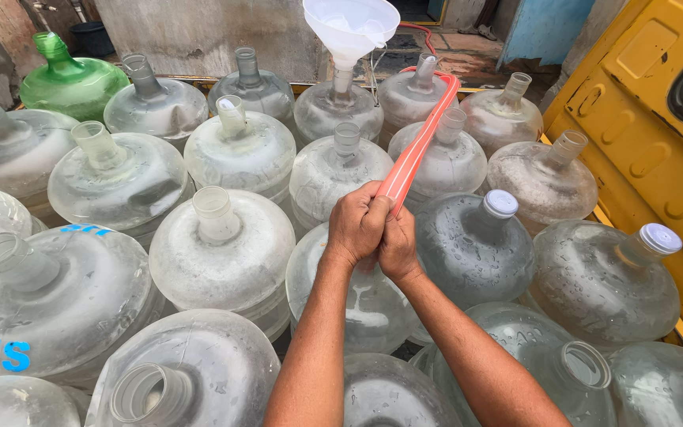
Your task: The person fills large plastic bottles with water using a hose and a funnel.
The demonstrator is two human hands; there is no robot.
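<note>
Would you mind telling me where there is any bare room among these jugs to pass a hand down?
Hardly any. The clear jugs stand shoulder to shoulder, leaving only narrow dark gaps, such as the one below the left hand and right hand, which grip the red hose. The funnel occupies one neck. A slim strip runs along the yellow vehicle.

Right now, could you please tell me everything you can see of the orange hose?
The orange hose looks like flat, soft plastic with a paler stripe along it. Both hands, left hand and right hand, pinch its near end. It runs up and away over the bottles, then bends at a far bottle's neck beside the white funnel.
</note>
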